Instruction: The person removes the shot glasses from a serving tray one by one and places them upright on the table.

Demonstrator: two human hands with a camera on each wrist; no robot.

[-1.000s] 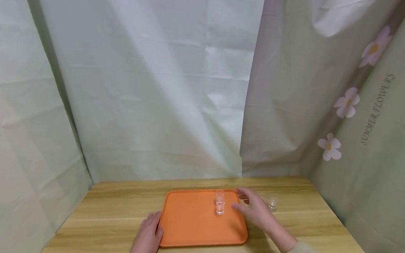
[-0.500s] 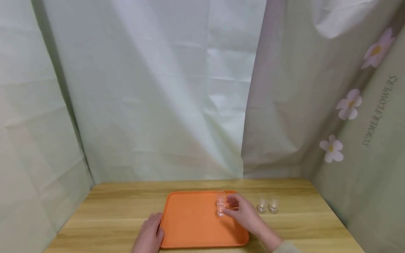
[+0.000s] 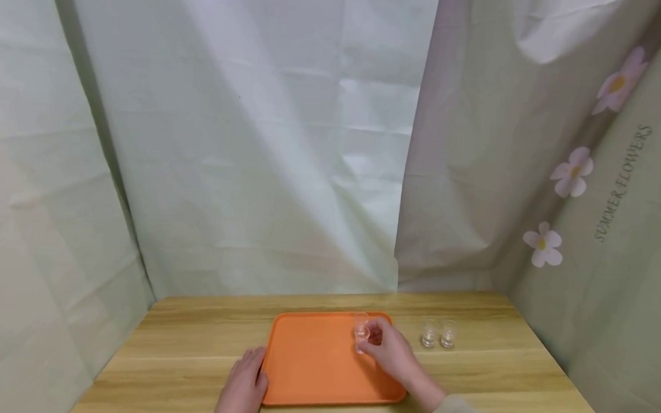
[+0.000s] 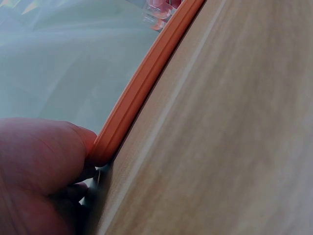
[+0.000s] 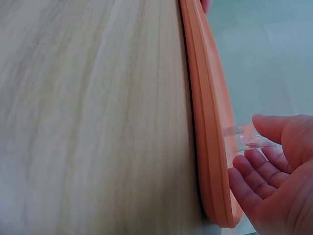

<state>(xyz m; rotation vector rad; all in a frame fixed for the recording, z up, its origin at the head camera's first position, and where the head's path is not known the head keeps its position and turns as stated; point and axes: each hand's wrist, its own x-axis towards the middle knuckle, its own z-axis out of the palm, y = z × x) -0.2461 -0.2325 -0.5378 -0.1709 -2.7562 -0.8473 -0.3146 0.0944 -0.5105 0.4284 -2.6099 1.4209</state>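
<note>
a wood-grained table [image 3: 186,336] — an orange tray [image 3: 309,369] lies on it, two small clear glasses [image 3: 447,335] standing to the right.

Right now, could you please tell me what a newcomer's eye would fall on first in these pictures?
Most likely the bright orange tray, lying on the wooden table with the left hand touching its left edge. Next, probably, the right hand over the tray's right side, its thumb and fingers curled around a small clear glass. The pale flowers on the hanging cloth at the right may also draw the eye.
</note>
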